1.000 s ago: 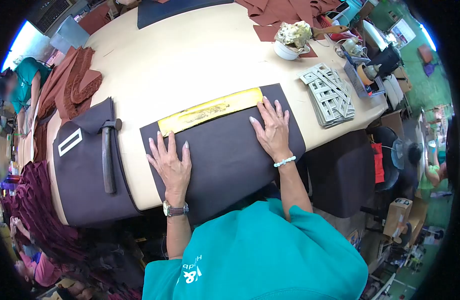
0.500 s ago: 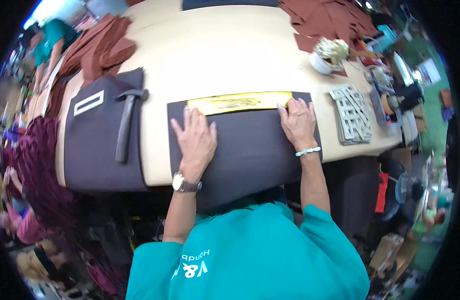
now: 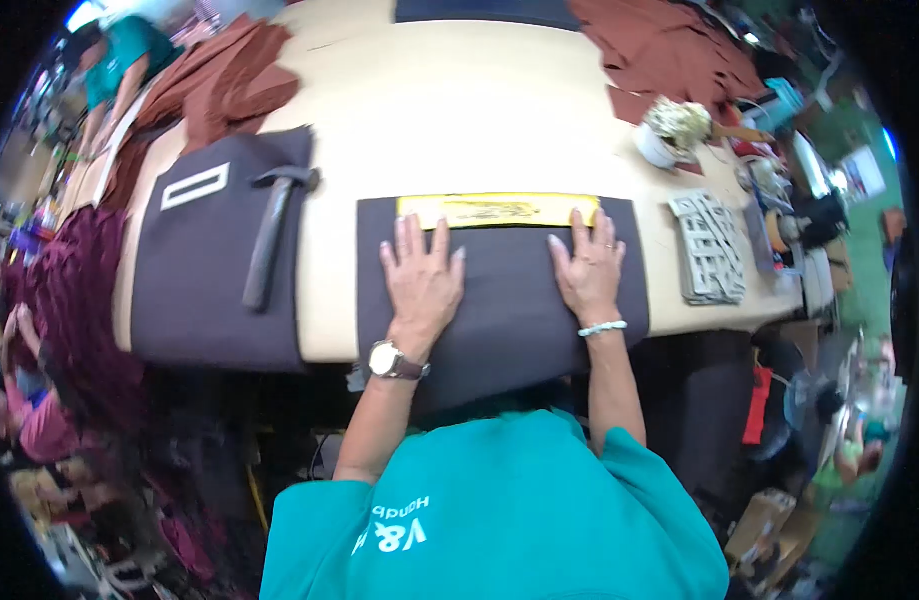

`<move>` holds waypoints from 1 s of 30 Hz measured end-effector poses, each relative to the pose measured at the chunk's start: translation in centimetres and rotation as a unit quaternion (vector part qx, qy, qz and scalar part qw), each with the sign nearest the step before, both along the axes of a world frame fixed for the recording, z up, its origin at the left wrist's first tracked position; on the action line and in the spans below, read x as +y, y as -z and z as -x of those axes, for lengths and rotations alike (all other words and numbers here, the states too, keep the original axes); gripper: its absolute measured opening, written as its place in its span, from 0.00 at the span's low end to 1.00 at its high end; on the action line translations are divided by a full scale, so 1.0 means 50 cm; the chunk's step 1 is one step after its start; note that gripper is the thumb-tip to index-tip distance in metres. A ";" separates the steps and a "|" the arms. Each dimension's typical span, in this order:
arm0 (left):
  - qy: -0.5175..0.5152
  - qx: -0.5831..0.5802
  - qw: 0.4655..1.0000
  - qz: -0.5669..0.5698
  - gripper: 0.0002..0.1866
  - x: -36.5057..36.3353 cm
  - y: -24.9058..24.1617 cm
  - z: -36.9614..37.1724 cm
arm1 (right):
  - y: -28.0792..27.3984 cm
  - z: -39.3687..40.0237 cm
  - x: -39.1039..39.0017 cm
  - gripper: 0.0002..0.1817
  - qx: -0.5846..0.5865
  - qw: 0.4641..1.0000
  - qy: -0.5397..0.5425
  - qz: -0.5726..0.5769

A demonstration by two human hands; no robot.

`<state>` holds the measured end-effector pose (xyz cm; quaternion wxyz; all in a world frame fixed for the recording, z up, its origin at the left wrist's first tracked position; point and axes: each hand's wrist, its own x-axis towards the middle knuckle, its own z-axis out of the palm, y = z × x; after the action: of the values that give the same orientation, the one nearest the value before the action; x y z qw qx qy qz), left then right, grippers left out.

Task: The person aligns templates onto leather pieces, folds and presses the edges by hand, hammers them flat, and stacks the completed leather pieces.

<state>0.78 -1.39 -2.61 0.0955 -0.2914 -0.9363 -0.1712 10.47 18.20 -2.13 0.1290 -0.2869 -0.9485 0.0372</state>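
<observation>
A dark, flat sheet of material (image 3: pixel 525 290) lies in front of me, its near end hanging over the table's edge. Across its far edge runs a narrow yellow strip (image 3: pixel 500 211) with dark smudges in the middle. My left hand (image 3: pixel 425 288) rests flat on the sheet, fingers spread, tips touching the strip's left part. Likewise open, my right hand (image 3: pixel 590 272) lies palm down with fingertips at the strip's right end. Neither hand grips anything.
Left, a hammer (image 3: pixel 271 240) and a pale rectangular frame (image 3: pixel 195 187) lie on another dark sheet (image 3: pixel 215 310). Right are white slotted pieces (image 3: pixel 708 250) and a white pot (image 3: pixel 656 148). Brown material (image 3: pixel 670 50) lies behind. A person (image 3: pixel 130 65) works at far left.
The view has shifted a little, moving the table scene rightward. My right hand has slid slightly inward along the strip. Both hands stay open on the sheet.
</observation>
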 end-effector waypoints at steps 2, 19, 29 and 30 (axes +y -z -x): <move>0.001 0.012 1.000 0.002 0.27 0.000 0.003 -0.001 | 0.000 -0.001 -0.001 0.33 0.010 1.000 0.000 0.001; 0.015 0.023 1.000 0.007 0.25 -0.001 -0.001 -0.003 | 0.005 -0.004 -0.001 0.33 0.051 0.999 0.003 0.018; 0.005 0.035 0.999 -0.022 0.24 0.000 -0.004 -0.004 | -0.003 0.003 -0.002 0.32 0.020 1.000 0.000 0.001; 0.006 0.030 0.999 -0.020 0.24 0.000 -0.002 -0.003 | -0.005 0.002 -0.003 0.32 0.021 1.000 0.000 0.002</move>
<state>0.94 -1.39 -2.51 0.1286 -0.2999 -0.9276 -0.1817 10.37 18.07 -1.89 0.1483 -0.2867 -0.9454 0.0448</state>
